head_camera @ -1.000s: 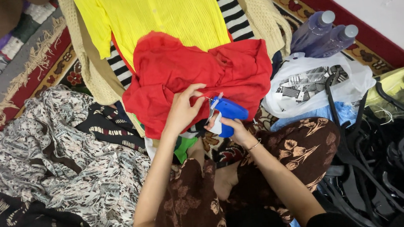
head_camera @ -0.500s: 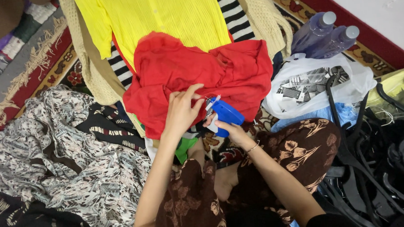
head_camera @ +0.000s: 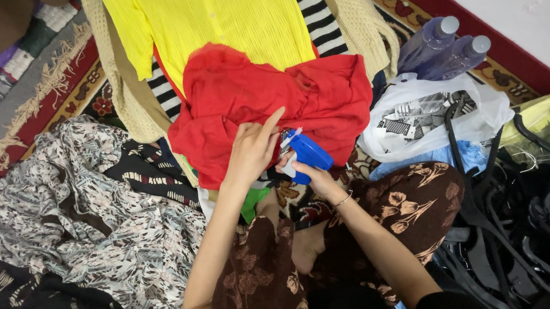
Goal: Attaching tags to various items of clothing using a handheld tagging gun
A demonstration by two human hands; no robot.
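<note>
1. Right hand [head_camera: 313, 176]: grip closed around a blue tagging gun [head_camera: 308, 157], its tip at the lower edge of the red garment [head_camera: 270, 102].
2. Left hand [head_camera: 253, 151]: pinching the red garment's edge right beside the gun tip, index finger raised.
3. Red garment lies on top of a yellow shirt [head_camera: 223, 20] on the floor, just ahead of the person's lap.
4. Right: white plastic bag [head_camera: 431, 117], two bottles [head_camera: 441, 47], black hangers [head_camera: 546, 217].
5. Left: patterned cloth [head_camera: 95, 216].

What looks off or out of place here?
Nothing damaged or spilled. The red garment lies bunched over the neatly spread yellow top; black hangers sit in a tangled heap. Right hand holds a blue tagging gun.
</note>
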